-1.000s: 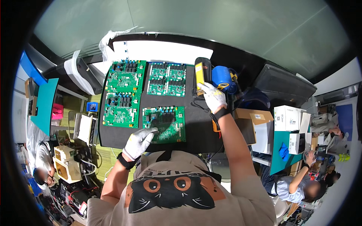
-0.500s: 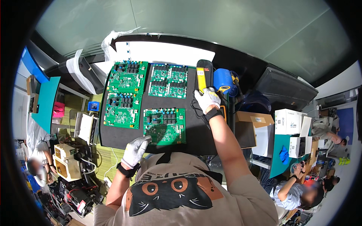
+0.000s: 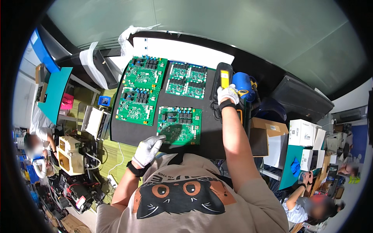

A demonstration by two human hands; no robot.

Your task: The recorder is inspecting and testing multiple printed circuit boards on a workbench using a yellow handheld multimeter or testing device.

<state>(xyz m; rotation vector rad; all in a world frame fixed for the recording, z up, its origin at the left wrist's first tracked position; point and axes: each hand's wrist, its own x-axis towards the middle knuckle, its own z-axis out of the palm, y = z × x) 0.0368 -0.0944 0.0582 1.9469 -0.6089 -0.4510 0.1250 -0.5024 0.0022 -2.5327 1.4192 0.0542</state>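
Observation:
My left hand (image 3: 147, 150), in a white glove, has its fingers drawn together at the lower left corner of the nearest green circuit board (image 3: 179, 126). The fingertips overlap the board's edge; whether anything is pinched in them is hidden. At the right end of the dark mat, my right hand (image 3: 228, 95), gloved too, is closed just in front of a black case with a yellow label (image 3: 225, 79). A bit of yellow shows by its fingers, but what they hold cannot be made out. A blue cylindrical thing (image 3: 242, 81) stands right beside that hand.
Two large green boards (image 3: 136, 105) lie at the left of the dark mat (image 3: 178, 101), with a panel of smaller boards (image 3: 186, 80) beside them. An orange-edged device (image 3: 240, 115) and an open cardboard box (image 3: 261, 130) are at the right. Other people sit on both sides.
The whole view has shifted, moving the table rightward in the picture. My right hand's fingers, spread before, are now drawn together by the black case. My left hand stays at the board's corner.

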